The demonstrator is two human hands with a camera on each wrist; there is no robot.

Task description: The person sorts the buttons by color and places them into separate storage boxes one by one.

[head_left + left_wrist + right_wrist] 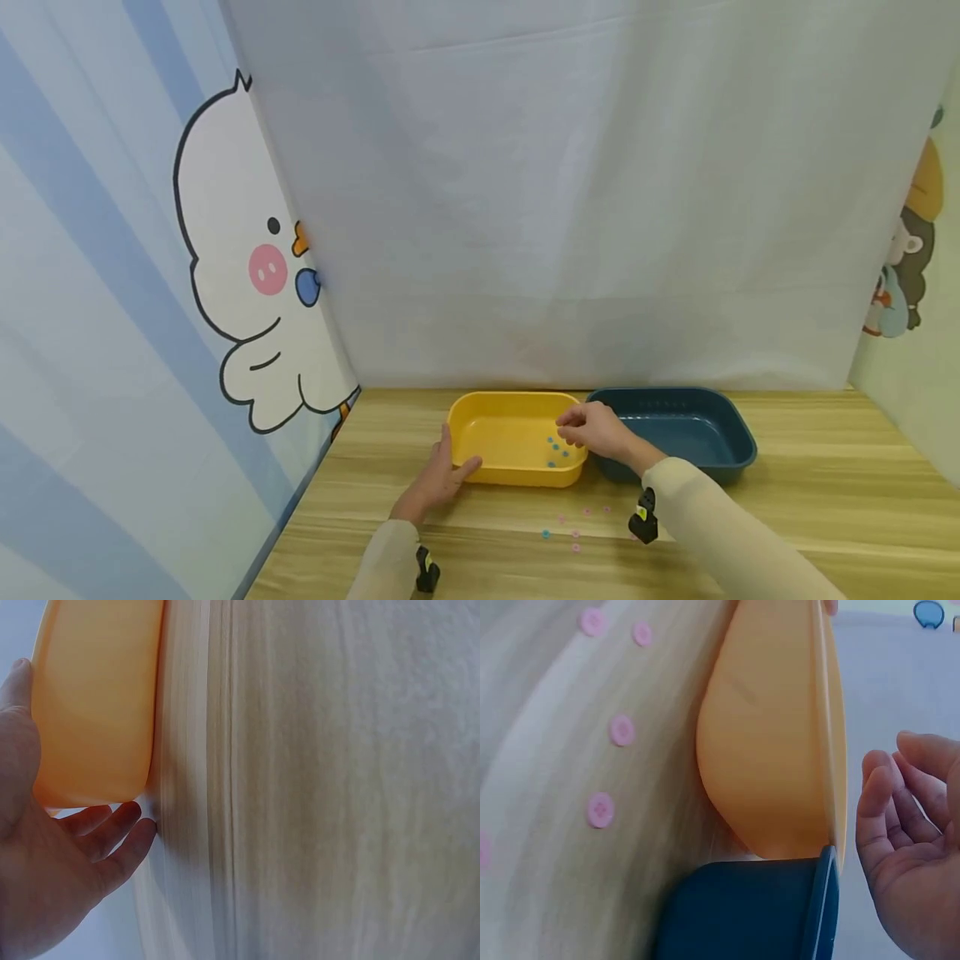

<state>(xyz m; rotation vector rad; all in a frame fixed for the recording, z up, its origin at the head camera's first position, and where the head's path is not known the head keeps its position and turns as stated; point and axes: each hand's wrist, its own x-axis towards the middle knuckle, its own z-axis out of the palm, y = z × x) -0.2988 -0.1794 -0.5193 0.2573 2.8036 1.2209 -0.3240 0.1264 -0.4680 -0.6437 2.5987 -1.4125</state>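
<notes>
At the front left corner of a yellow tray (517, 477), my left hand (442, 479) holds the rim. Its thumb lies along the front, and the other fingers lie against the left end wall (97, 712). My right hand (600, 432) hangs over the tray's right end, fingers loosely bent, with a gap at the thumb and nothing seen in it. Several small blue buttons (555, 447) lie on the tray floor below that hand. On the table in front, pink buttons (576, 533) are scattered, along with one blue button (546, 534).
A dark blue tray (738, 467) stands directly right of the yellow one, under my right forearm. Behind both hangs a pale curtain (600, 208), and a printed cloth (112, 333) borders the wooden table (360, 500) on the left.
</notes>
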